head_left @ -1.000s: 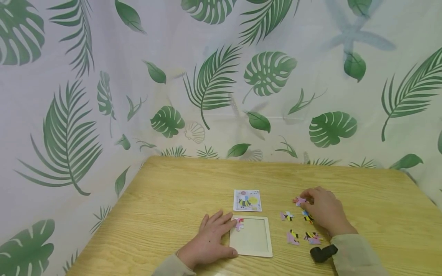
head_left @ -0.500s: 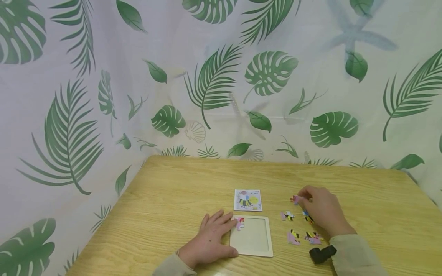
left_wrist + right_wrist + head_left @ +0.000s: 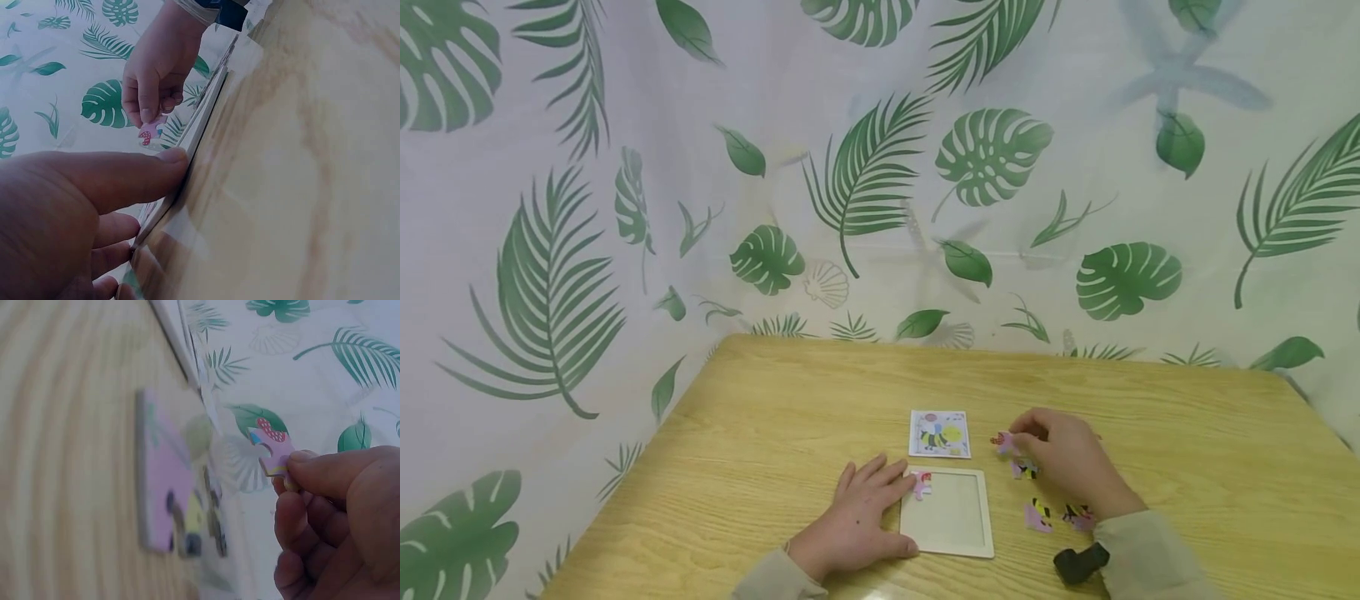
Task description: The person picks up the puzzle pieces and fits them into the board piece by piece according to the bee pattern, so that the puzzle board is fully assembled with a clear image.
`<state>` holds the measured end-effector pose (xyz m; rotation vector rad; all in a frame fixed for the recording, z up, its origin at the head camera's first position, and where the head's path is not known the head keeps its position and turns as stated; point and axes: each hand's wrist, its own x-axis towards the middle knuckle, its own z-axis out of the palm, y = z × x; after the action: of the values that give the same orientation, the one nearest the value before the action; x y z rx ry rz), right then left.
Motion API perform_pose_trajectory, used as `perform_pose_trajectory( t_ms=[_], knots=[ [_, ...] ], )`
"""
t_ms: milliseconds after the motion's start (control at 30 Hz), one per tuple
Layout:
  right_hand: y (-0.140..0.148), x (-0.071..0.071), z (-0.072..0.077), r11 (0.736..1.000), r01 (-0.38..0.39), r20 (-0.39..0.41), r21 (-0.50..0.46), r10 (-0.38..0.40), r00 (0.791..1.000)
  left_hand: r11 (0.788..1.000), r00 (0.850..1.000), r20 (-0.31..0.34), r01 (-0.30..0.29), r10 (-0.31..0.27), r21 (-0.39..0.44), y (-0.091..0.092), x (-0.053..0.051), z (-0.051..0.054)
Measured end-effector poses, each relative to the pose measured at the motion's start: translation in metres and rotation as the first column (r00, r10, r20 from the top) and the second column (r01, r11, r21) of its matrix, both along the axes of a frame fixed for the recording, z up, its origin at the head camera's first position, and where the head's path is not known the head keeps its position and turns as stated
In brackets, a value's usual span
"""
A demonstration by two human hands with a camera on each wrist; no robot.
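On the wooden table [image 3: 775, 417], the left hand [image 3: 853, 518], fingers apart, rests against the frame [image 3: 987, 512], presumably steadying it; right of that, the right hand [image 3: 1070, 458] pinches a pink piece [image 3: 279, 450] aloft by one end, half hiding loose pieces [image 3: 1038, 517] I can't count.

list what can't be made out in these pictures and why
Head view: whatever lies under the person's right hand, hidden by it; fine details on the square white bee-picture card, too small.
Left wrist view: the inside of the pale square wooden-looking frame, seen edge-on, partly behind the left hand.
Right wrist view: print on the nearest pink jigsaw piece, blurred; part of the held red-spotted pink piece, covered by the right hand.
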<state>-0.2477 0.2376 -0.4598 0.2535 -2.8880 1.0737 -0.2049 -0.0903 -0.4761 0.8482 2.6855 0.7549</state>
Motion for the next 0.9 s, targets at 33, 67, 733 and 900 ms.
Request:
perform_pose_trajectory(
  t_ms=[33,67,733,900],
  knots=[
    [-0.003,0.001,0.001,0.999,-0.016,0.017,-0.036,0.016,1.0,1.0,1.0,0.001,-0.001,0.001,0.0,0.0,0.0,0.0],
    [-0.005,0.002,0.002,0.998,-0.03,0.025,-0.061,0.032,0.999,1.0,1.0,-0.001,0.0,0.0,-0.002,0.0,0.0,0.0],
    [-0.067,0.012,-0.002,0.98,-0.065,0.175,-0.186,0.098,0.98,1.0,0.999,-0.032,0.007,-0.007,0.01,0.0,-0.001,-0.003],
    [-0.077,0.015,-0.003,0.982,-0.09,0.164,-0.167,0.118,0.979,1.0,1.0,-0.026,0.008,-0.008,0.011,0.0,0.0,-0.002]
  ],
)
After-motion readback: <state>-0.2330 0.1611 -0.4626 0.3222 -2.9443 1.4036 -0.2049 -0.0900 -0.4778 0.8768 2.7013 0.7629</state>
